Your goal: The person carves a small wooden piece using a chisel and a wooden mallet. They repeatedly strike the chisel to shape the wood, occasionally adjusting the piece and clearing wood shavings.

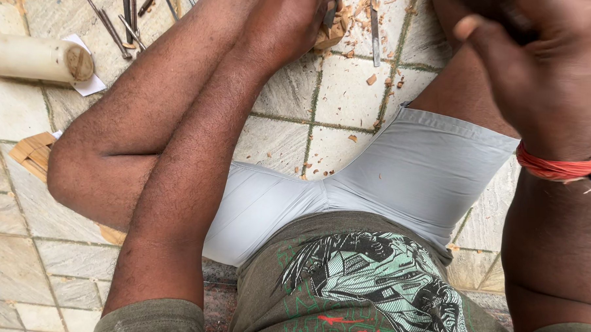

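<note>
- Your right hand (547,76) sits closest to the lens, raised and curled into a loose fist; something dark shows between the fingers near the top edge, but what it pinches cannot be made out. A red thread band (561,165) wraps the wrist just below it.
- Your left hand (291,18) reaches far forward past your knee, fingers closed around a dark metal chisel (330,13) whose tip rests against a small wooden block (333,35) on the floor.
- That block looks light and stiff, with rough cut faces. It would likely slide on tile unless you pin it by its broad sides, away from the cutting edge.
- Just right of the left hand lies a flat metal file (375,31) among scattered wood chips (372,79).
- Left of that hand, beyond your bent leg, a row of thin metal tools (120,16) lies fanned out. Farther left rests a pale wooden cylinder (34,57) on white paper, and stacked wood strips (35,153) sit beside your knee.
- Underneath everything is a floor of pale stone tiles (341,89) with dark grout, hard and dusty with shavings. No walls are visible.
</note>
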